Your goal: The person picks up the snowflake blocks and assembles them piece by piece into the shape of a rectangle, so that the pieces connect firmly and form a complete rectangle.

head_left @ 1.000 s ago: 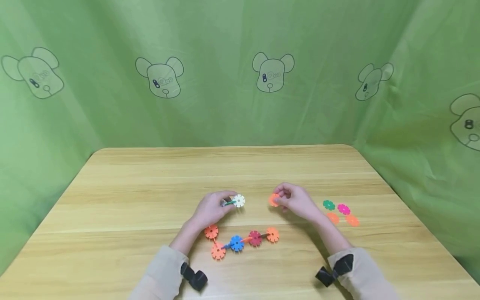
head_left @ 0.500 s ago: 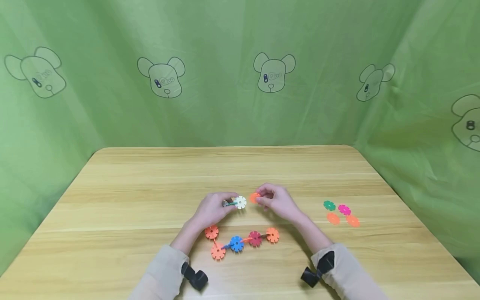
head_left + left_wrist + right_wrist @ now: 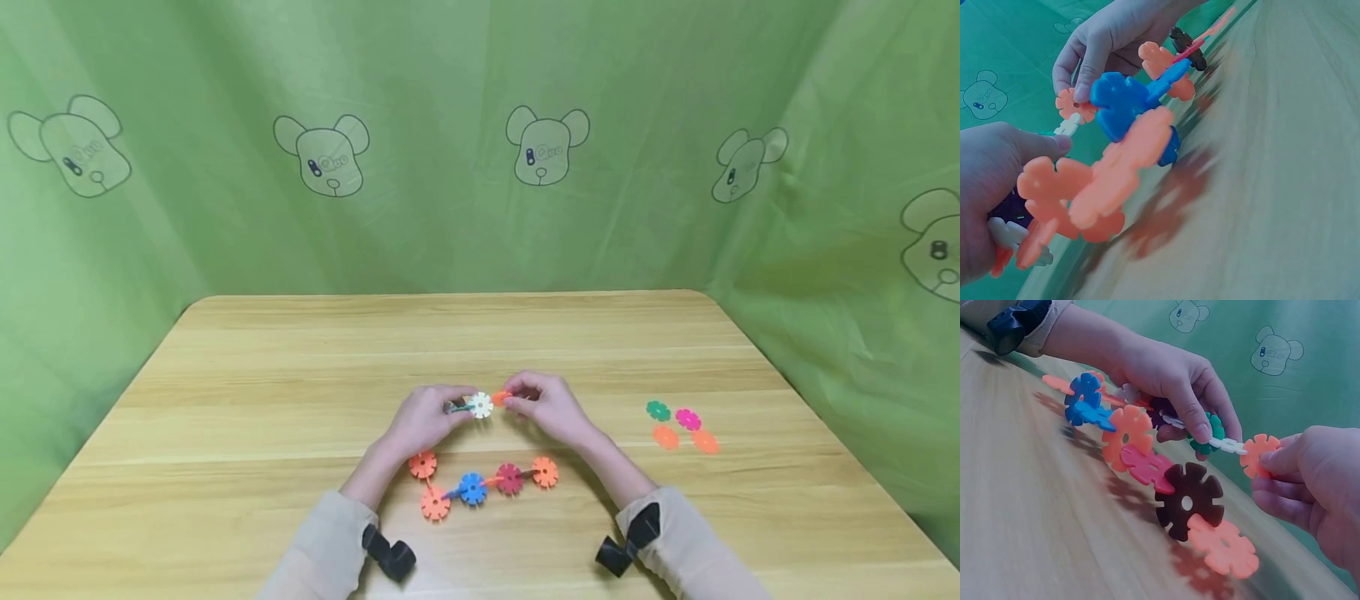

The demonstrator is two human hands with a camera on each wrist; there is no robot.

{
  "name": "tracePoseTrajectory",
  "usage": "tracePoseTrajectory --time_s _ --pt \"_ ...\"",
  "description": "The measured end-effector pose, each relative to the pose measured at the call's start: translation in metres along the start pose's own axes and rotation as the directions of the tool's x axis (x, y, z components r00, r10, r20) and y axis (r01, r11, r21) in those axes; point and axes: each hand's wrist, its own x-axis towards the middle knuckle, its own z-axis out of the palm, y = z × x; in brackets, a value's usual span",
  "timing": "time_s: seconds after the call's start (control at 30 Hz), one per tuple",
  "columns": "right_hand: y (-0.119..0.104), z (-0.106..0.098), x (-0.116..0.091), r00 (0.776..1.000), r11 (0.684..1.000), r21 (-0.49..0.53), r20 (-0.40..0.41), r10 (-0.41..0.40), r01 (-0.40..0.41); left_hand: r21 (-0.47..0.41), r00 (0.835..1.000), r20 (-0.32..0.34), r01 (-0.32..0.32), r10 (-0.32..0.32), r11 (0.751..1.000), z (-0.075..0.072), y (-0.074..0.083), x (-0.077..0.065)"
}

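My left hand (image 3: 427,417) pinches a green notched plastic disc (image 3: 1215,427) in a chain of interlocking snowflake discs. A white disc (image 3: 481,405) sticks out from the green one toward the right. Between thumb and fingers, my right hand (image 3: 553,410) holds an orange disc (image 3: 1259,454) edgewise to the white disc, its rim right at the white one's rim. The rest of the chain curves below the hands: orange (image 3: 435,504), blue (image 3: 473,490), crimson (image 3: 510,479), dark brown (image 3: 1172,506) and an orange end disc (image 3: 545,472). The left palm hides part of it.
To the right on the wooden table (image 3: 300,333) lie loose discs: a green one (image 3: 658,411), a pink one (image 3: 687,419) and two orange ones, one nearer (image 3: 705,442). A green curtain (image 3: 435,233) with printed bear heads surrounds the table's back and sides.
My right hand has moved left with the orange disc, bringing it from a gap away up to the white disc, and has turned it more edge-on. The left hand has stayed nearly still.
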Motion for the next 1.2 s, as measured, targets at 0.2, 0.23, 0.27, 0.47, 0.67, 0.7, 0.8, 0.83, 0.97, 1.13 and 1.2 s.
tracePoseTrajectory --time_s 0.2,0.23,0.27,0.47,0.67,0.7,0.8,0.83,0.97,1.13,1.2 --pt "0.0008 0.0011 -0.0004 1.000 0.999 0.016 0.009 -0.029 0.028 -0.022 1.000 0.027 -0.015 0.016 1.000 -0.0003 -0.0010 -0.0001" --pt "0.0006 0.0016 -0.0004 0.999 0.999 0.015 0.009 -0.034 0.033 -0.029 0.999 0.033 -0.019 0.020 0.999 -0.0001 -0.0015 -0.0002" --pt "0.0004 0.0019 -0.0006 0.999 0.999 0.013 0.007 -0.038 0.038 -0.031 0.999 0.038 -0.024 0.025 0.999 -0.0001 -0.0019 -0.0003" --pt "-0.0043 0.0038 -0.0025 0.999 0.999 0.001 -0.011 -0.041 0.041 -0.043 0.998 0.041 -0.043 0.045 0.998 0.0003 -0.0017 -0.0007" --pt "-0.0024 0.0044 -0.0032 0.997 0.997 0.016 -0.008 -0.072 0.073 -0.069 0.998 0.045 -0.048 0.051 0.996 0.0017 -0.0041 -0.0004" --pt "-0.0021 0.0043 -0.0032 0.997 0.997 0.019 -0.008 -0.077 0.077 -0.074 0.997 0.048 -0.049 0.053 0.996 0.0017 -0.0042 -0.0003" --pt "-0.0017 0.0042 -0.0030 0.998 0.997 0.028 -0.009 -0.068 0.069 -0.085 0.997 0.048 -0.054 0.059 0.995 0.0012 -0.0037 -0.0007" --pt "-0.0020 0.0042 -0.0029 0.998 0.997 0.031 -0.007 -0.065 0.065 -0.091 0.997 0.049 -0.053 0.057 0.994 0.0009 -0.0034 -0.0010" --pt "-0.0033 0.0045 -0.0030 0.998 0.998 0.009 0.008 -0.060 0.060 -0.086 0.997 0.057 -0.052 0.057 0.995 -0.0001 -0.0021 -0.0015" --pt "-0.0020 0.0037 -0.0034 0.999 0.999 -0.018 0.019 -0.049 0.049 -0.081 0.996 0.070 -0.049 0.055 0.996 0.0010 -0.0028 -0.0009" --pt "-0.0010 0.0031 -0.0033 0.999 0.999 -0.022 0.018 -0.041 0.042 -0.089 0.996 0.071 -0.040 0.047 0.995 0.0018 -0.0031 -0.0004"
